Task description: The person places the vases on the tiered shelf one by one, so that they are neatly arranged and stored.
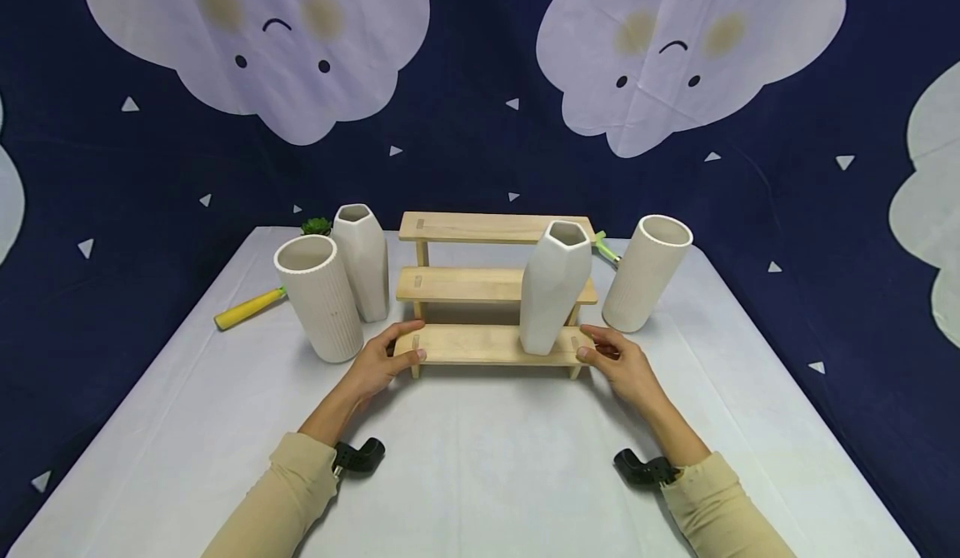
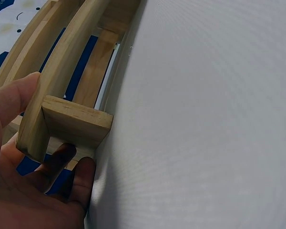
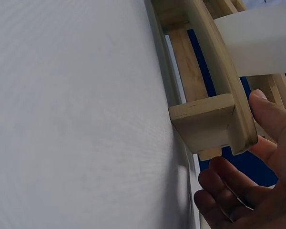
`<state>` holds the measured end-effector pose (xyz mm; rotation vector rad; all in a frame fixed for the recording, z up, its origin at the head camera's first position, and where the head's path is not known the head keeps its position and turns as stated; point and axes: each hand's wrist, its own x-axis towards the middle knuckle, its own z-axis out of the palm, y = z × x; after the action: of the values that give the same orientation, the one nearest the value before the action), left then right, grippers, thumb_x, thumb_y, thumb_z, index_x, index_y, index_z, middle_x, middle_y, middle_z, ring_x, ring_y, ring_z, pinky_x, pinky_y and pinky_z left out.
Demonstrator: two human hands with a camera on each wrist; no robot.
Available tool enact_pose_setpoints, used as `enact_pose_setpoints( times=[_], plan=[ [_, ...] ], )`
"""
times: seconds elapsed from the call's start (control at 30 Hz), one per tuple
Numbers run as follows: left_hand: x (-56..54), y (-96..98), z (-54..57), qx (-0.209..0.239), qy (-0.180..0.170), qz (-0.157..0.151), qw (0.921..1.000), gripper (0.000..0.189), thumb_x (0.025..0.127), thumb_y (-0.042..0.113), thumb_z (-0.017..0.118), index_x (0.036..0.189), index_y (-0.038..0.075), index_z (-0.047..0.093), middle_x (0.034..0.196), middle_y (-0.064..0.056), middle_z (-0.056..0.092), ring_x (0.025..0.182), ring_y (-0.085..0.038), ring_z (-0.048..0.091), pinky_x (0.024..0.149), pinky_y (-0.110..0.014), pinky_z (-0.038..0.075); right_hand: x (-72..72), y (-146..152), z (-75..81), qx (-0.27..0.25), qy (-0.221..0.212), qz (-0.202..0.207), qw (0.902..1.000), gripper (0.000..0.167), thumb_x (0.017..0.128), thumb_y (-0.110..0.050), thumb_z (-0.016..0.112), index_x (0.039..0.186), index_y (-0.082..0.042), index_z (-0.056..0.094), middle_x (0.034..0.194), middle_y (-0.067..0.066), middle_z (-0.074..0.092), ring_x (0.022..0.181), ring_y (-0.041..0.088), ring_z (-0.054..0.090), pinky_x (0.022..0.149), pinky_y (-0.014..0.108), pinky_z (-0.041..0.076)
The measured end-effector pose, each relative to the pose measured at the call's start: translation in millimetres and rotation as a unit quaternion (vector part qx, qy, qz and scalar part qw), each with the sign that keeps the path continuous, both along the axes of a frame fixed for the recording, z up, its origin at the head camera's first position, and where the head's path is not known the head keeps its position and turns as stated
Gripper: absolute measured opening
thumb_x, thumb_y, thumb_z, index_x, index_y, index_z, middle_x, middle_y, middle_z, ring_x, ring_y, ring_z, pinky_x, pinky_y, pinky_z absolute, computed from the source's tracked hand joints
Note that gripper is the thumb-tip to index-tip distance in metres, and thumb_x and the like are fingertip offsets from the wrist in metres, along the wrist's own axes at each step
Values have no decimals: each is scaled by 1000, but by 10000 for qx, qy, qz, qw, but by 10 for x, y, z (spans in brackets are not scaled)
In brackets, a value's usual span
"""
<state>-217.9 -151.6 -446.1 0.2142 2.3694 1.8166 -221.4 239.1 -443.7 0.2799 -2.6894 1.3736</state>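
A three-step wooden display stand (image 1: 465, 343) stands on the table. My left hand (image 1: 378, 365) grips the left end of its lowest step, thumb on the top and other fingers curled beneath, as the left wrist view shows. At the right end, my right hand (image 1: 621, 365) holds the same step between thumb and fingers. In the right wrist view the lower fingers (image 3: 229, 186) curl near the stand's leg (image 3: 202, 117). A white faceted vase (image 1: 553, 291) is upright on the right part of the lowest step, close to my right hand.
Left of the stand are a ribbed white vase (image 1: 318, 300) and another faceted vase (image 1: 363, 262). Behind them lie a yellow-handled tool (image 1: 250, 309) and a green plant (image 1: 317, 226). To the right stands a ribbed vase (image 1: 647, 275), with a green-handled tool (image 1: 606, 248) partly hidden behind it.
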Motion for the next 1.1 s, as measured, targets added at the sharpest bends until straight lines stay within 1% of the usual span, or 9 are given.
enact_pose_setpoints(
  times=[0.17,0.37,0.63,0.7,0.93,1.1],
  plan=[
    [4,-1,2,-19,0,-1,10000,55,87,19,67,138,15,47,136,-16,49,109,-19,50,85,-23,42,-7,0,-3,23,-22,49,10000,47,88,-28,67,131,-12,57,117,17,65,101,22,60,84,25,47],
    [4,-3,5,-41,42,-9,10000,55,87,19,67,138,15,47,134,-17,51,109,-20,50,84,-24,43,-18,14,-27,75,-97,72,9999,48,89,-30,66,133,-14,55,118,20,64,104,27,61,85,29,48],
    [4,-5,-5,-86,-22,7,10000,54,87,22,67,138,16,47,137,-16,49,114,-24,50,86,-24,42,-11,16,-21,92,-137,50,9999,49,89,-32,65,133,-13,55,136,15,55,112,32,58,93,42,45],
    [7,-2,-6,-92,-22,7,10000,54,88,22,67,138,16,47,137,-16,49,115,-24,50,86,-24,42,-7,15,-18,94,-150,29,9998,50,88,-32,66,133,-13,55,136,14,54,112,33,58,93,44,45],
    [16,0,-2,-63,23,21,10000,55,87,20,67,138,15,47,138,-17,49,115,-24,49,87,-24,42,2,11,-17,37,-229,-8,9997,50,88,-32,66,133,-13,55,135,14,55,111,33,57,92,43,45],
    [27,-18,17,-100,-13,28,9999,56,88,21,67,139,15,45,138,-17,48,115,-25,49,86,-24,42,-3,19,-24,-47,-376,-41,9993,51,88,-34,65,134,-14,54,137,14,54,113,33,56,92,41,44]
  ],
)
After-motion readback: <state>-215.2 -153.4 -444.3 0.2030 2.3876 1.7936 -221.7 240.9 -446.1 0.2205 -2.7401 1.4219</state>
